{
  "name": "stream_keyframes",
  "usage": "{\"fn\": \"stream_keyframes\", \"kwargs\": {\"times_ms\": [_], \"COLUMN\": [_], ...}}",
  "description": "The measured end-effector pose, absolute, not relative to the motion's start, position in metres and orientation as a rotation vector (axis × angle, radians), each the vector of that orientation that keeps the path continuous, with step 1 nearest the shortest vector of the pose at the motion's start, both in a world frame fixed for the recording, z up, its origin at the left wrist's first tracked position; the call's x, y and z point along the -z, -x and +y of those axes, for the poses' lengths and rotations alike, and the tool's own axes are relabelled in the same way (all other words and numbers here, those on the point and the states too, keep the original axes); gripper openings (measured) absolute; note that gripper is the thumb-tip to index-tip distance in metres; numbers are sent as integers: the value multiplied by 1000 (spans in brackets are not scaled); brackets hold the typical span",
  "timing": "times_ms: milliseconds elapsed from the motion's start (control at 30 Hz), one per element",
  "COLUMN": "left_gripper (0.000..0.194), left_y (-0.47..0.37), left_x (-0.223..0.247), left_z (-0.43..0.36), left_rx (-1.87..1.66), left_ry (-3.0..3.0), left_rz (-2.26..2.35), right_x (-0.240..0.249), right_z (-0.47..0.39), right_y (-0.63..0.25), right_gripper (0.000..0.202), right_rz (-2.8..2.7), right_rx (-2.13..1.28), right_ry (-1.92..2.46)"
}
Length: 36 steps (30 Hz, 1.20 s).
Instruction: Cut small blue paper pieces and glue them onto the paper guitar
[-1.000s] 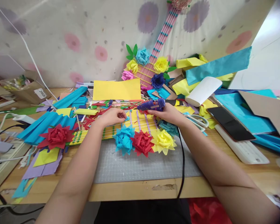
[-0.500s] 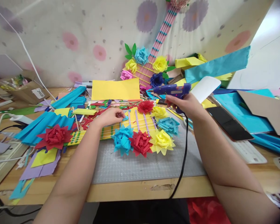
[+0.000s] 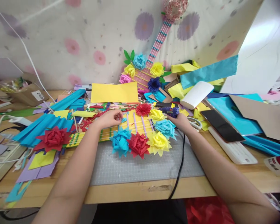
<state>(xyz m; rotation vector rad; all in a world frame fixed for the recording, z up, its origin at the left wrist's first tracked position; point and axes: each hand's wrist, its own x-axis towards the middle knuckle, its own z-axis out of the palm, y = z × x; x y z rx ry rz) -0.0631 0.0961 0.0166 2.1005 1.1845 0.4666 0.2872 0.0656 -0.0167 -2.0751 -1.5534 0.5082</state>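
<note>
Glue gun (image 3: 171, 111) grasped by right hand (image 3: 181, 122), left hand (image 3: 109, 119) curled closed, carton label (image 3: 38, 95) blurred.

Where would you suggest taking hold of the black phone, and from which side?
Probably across its two long edges at mid-length, from above: the black phone is a slim slab lying screen up, its near long edge over the white keyboard.

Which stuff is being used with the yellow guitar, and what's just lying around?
Being used:
- glue gun, in the right hand
- yellow guitar, by the left hand
- grey mat, partly under the guitar

Just lying around, it seems:
- phone
- cardboard box
- pink guitar, at the back
</note>
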Motion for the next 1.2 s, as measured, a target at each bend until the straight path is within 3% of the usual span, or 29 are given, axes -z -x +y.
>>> {"fn": "stream_keyframes", "kwargs": {"times_ms": [200, 433, 600, 667, 867, 1200], "left_gripper": [20, 23, 28, 28, 27, 23], "left_y": [61, 66, 71, 71, 71, 70], "left_x": [-24, -32, -33, -34, -30, -24], "left_z": [94, 92, 93, 93, 95, 97], "left_rx": [-415, -408, -416, -402, -363, -336], "left_ry": [-2097, -2086, -2070, -2098, -2110, -2150], "left_rz": [1196, 1200, 1231, 1261, 1290, 1329], "right_x": [17, 6, -33, -51, -70, -46], "right_z": [62, 54, 46, 46, 67, 87], "right_y": [-291, -303, -300, -281, -173, -101], "right_gripper": [35, 55, 47, 34, 16, 24], "right_rz": [-1557, -1482, -1446, -1575, -2364, -2761], "right_rx": [-534, -595, -212, -134, -483, -144], "right_ry": [2039, 1819, 1714, 1605, 1249, 1468]}}
